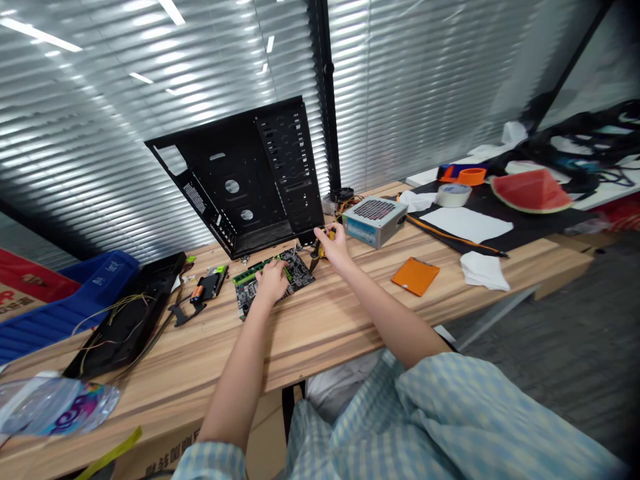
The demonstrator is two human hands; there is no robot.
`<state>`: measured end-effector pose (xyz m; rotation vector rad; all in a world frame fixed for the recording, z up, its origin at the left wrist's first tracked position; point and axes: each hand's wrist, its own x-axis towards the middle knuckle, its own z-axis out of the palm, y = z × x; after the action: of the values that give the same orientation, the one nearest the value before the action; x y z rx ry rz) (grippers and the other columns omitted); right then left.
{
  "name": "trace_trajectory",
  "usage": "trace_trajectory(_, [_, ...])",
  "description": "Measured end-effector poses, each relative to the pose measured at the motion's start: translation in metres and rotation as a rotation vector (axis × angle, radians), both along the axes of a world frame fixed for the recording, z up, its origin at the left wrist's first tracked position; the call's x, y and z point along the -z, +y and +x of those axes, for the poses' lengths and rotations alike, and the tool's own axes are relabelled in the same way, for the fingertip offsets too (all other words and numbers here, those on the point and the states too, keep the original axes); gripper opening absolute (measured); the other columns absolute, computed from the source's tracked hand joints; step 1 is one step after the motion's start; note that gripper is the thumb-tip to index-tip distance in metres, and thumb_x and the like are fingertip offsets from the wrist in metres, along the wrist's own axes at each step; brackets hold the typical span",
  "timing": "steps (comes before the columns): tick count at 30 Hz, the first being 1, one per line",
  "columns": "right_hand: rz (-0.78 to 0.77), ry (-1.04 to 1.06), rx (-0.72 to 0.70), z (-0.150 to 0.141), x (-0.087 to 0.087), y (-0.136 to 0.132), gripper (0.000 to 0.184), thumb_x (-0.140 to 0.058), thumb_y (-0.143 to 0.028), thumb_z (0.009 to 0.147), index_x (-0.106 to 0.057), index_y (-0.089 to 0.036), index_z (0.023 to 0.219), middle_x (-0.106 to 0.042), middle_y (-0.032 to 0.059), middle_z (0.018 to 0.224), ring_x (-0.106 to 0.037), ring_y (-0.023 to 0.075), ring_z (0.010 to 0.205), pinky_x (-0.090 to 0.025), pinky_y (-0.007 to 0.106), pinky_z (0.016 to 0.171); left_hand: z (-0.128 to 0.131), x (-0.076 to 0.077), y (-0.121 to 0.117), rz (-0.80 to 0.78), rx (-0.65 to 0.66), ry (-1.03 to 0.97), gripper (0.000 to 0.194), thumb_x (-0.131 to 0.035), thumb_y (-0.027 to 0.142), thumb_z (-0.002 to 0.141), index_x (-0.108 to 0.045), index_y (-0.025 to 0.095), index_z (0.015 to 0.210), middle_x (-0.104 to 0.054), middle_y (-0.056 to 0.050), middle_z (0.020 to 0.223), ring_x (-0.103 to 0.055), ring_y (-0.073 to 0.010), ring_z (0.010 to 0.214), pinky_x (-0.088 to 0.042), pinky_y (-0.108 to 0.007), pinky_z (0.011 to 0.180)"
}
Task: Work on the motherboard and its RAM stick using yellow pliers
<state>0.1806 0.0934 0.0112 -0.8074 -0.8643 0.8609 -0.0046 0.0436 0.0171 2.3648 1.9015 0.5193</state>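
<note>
My left hand lies over a small motherboard, its fingers on a green RAM stick and hiding part of the board. My right hand is just beyond the board and pinches a pair of yellow-handled pliers, whose black jaws point down towards the tabletop. A black computer case panel stands tilted up behind the motherboard. To the right of my right hand sits a silver power supply with a mesh fan grille.
The wooden table also holds a black side panel with loose wires at left and a small black bracket. An orange pad and white cloth lie right. Further back are a tape roll and a red wedge-shaped object.
</note>
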Motion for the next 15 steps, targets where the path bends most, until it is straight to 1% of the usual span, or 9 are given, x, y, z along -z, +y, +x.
trace_trajectory(5, [0.020,-0.002,-0.003,-0.002,0.000,-0.002,0.047,-0.072,-0.049,0.063,-0.038,-0.025,0.084,-0.039,-0.0047,0.078,-0.041,0.0114,0.069,-0.038,0.025,0.069,-0.001,0.001,0.001,-0.013,0.011,0.003,0.030,-0.042,0.016,0.085,-0.064,0.023,0.104,-0.062,-0.010,0.123,-0.052,-0.0295,0.118,-0.038,-0.048,0.090])
trace_trajectory(10, [0.036,0.041,-0.037,-0.003,-0.005,-0.007,0.047,-0.073,-0.047,0.061,-0.039,-0.024,0.085,-0.041,-0.0044,0.079,-0.041,0.0111,0.069,-0.038,0.025,0.067,-0.001,0.002,0.002,-0.032,0.011,0.012,0.029,-0.044,0.017,0.084,-0.065,0.023,0.103,-0.062,-0.010,0.122,-0.052,-0.0296,0.117,-0.038,-0.048,0.091])
trace_trajectory(15, [0.069,0.052,-0.038,-0.002,-0.008,-0.011,0.042,-0.069,-0.045,0.064,-0.039,-0.025,0.085,-0.042,-0.0042,0.079,-0.043,0.0117,0.071,-0.039,0.025,0.067,-0.001,0.001,0.001,-0.040,0.019,0.007,0.029,-0.044,0.018,0.085,-0.065,0.024,0.104,-0.063,-0.010,0.121,-0.052,-0.0295,0.117,-0.037,-0.048,0.092])
